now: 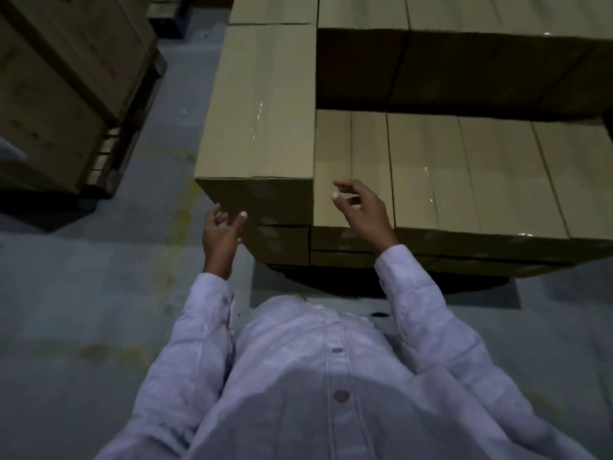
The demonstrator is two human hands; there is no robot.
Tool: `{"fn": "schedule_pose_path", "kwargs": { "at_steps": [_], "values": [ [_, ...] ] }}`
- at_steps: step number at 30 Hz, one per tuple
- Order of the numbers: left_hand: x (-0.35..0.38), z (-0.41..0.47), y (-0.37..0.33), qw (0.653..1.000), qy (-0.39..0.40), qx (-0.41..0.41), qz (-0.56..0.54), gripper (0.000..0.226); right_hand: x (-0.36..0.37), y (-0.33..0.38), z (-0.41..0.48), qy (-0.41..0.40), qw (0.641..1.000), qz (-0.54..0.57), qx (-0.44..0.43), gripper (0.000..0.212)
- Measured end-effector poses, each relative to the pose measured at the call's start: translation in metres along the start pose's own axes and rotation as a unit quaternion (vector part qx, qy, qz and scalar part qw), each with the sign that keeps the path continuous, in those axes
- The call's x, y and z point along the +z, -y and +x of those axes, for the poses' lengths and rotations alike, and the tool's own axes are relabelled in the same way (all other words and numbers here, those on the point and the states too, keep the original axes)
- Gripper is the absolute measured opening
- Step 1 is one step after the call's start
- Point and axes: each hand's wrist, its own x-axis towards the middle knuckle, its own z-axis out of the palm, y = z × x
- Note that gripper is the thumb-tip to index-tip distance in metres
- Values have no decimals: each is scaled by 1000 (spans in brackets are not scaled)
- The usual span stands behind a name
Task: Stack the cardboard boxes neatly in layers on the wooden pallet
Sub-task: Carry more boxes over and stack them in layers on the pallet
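Grey floor (83, 293) is surrounding the taped-shut cardboard boxes (464, 174). I'm seeing the left hand (220, 235) and right hand (363, 210) hovering beside the tall box (262, 104), fingers loosely spread, empty.

The scene is taken by one wide-angle camera worn on the head, aimed forward and steeply downward. The wearer's shirt front (315, 376) is caught at the bottom edge, very near the lens. The left hand (222, 237) and right hand (361, 210) are framed at the middle. The stacked cardboard boxes (431, 174) are viewed from above at close range, filling the upper right. The floor (83, 293) is seen at the left, and a second stack (59, 78) is cut off by the upper left corner.
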Motion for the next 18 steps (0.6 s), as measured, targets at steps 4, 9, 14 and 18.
{"fn": "schedule_pose_path", "kwargs": {
  "at_steps": [4, 9, 14, 18],
  "values": [
    [0, 48, -23, 997, -58, -31, -41, 90, 16, 2, 50, 44, 998, -10, 45, 44],
    [2, 70, -29, 989, -103, -47, -99, 77, 37, -6, 89, 121, 988, -46, 80, 72],
    [-3, 76, -31, 985, -116, -46, -118, 64, 46, -17, 103, 164, 981, 8, 99, 77],
    [-13, 87, -27, 986, -118, -55, -108, 68, 52, -16, 100, 148, 980, 67, 114, 67]
  ]
}}
